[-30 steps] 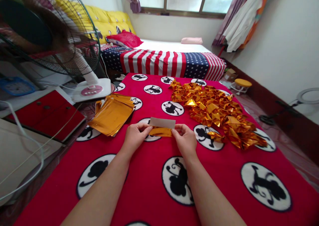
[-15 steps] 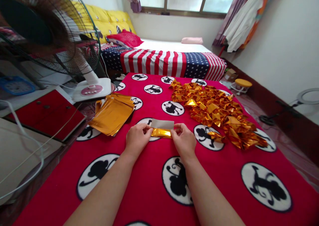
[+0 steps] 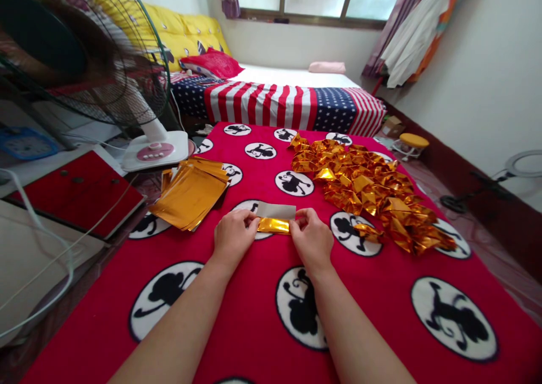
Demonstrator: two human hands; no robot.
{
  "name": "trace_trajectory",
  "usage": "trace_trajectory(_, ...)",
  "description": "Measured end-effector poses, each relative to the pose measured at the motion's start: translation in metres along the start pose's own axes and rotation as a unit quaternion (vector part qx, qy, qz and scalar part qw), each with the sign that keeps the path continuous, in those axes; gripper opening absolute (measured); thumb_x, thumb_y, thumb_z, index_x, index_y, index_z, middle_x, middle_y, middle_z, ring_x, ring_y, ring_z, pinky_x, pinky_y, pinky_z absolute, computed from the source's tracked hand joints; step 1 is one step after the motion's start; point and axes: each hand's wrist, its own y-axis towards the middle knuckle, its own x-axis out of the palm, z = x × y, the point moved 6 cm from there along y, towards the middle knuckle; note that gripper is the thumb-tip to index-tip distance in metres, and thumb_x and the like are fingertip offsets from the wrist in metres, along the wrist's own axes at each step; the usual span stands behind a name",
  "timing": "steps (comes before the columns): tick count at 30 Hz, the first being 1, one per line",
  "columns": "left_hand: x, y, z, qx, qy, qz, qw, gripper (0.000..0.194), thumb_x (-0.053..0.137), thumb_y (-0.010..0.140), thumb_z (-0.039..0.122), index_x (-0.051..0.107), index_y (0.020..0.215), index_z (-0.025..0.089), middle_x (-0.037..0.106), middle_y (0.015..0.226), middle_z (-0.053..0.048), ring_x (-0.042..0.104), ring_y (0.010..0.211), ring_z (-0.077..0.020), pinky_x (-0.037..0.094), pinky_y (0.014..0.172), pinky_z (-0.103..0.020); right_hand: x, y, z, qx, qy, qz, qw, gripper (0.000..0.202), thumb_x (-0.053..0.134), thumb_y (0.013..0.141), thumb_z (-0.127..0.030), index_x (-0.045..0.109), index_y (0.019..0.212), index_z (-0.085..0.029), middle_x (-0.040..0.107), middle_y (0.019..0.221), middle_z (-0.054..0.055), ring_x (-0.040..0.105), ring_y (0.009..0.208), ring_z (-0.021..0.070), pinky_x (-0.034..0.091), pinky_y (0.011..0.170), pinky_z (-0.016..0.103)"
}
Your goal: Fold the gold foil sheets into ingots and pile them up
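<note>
Sheets of gold paper [image 3: 190, 195] lie in a loose stack to the left of the part-folded piece [image 3: 274, 226]. At that piece's left end, the left hand [image 3: 235, 236] pinches it between thumb and fingers. The piece itself sits over the red cloth [image 3: 249, 293], gold band nearer, grey strip beyond; a neat fold probably wants these parallel, both ends turned equally and the crease pressed evenly. At its right end, the right hand [image 3: 312, 237] pinches likewise; matching pressure should prevent skewing. Farther right of it spreads a shaped gold heap [image 3: 359, 180].
</note>
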Motion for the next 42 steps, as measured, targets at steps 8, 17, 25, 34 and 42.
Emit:
trace_trajectory(8,-0.001,0.0,0.001,-0.001,-0.001,-0.002,1.0,0.016,0.06,0.082,0.032,0.072,0.084,0.023,0.074,0.082,-0.003,0.066,0.075,-0.0188,0.042,0.061,-0.026,0.001,0.001,0.001,-0.003,-0.002,0.0,1.0,0.016,0.061,0.081,-0.03,0.061,0.096,-0.024,0.072,0.079,-0.002,0.065,0.069,0.017,0.035,0.059,0.026)
trace_trajectory(17,0.002,0.0,0.0,-0.004,0.009,-0.001,1.0,0.014,0.06,0.082,0.032,0.07,0.086,0.023,0.073,0.081,-0.003,0.066,0.075,-0.019,0.042,0.062,-0.027,0.0,-0.001,-0.009,-0.05,-0.028,-0.021,0.998,0.01,0.058,0.085,-0.028,0.067,0.085,-0.026,0.068,0.086,-0.002,0.061,0.072,0.0144,0.032,0.057,0.025)
trace_trajectory(25,0.0,-0.001,0.004,0.01,-0.005,-0.005,1.0,0.02,0.059,0.083,0.025,0.067,0.101,0.025,0.069,0.086,-0.001,0.063,0.076,-0.0167,0.04,0.06,-0.025,0.001,-0.001,-0.012,-0.031,-0.065,-0.041,0.997,0.02,0.054,0.09,-0.038,0.071,0.092,-0.028,0.064,0.095,0.0,0.062,0.072,0.0152,0.034,0.057,0.026)
trace_trajectory(34,0.0,-0.003,0.011,0.026,0.025,-0.005,0.999,0.019,0.055,0.084,0.024,0.073,0.09,0.025,0.067,0.095,-0.003,0.063,0.085,-0.0181,0.045,0.068,-0.026,0.007,-0.01,-0.028,-0.04,-0.132,-0.029,0.99,0.039,0.061,0.082,-0.056,0.063,0.095,-0.02,0.058,0.094,0.006,0.062,0.081,0.0206,0.041,0.065,0.029)
trace_trajectory(42,0.001,-0.005,0.016,0.02,0.044,-0.01,0.999,0.028,0.069,0.077,0.049,0.071,0.088,0.023,0.067,0.098,-0.005,0.062,0.094,-0.0228,0.047,0.077,-0.03,0.008,-0.013,-0.023,-0.063,-0.12,-0.033,0.99,0.028,0.064,0.083,-0.044,0.061,0.099,-0.021,0.057,0.098,0.006,0.062,0.085,0.0221,0.041,0.068,0.031)
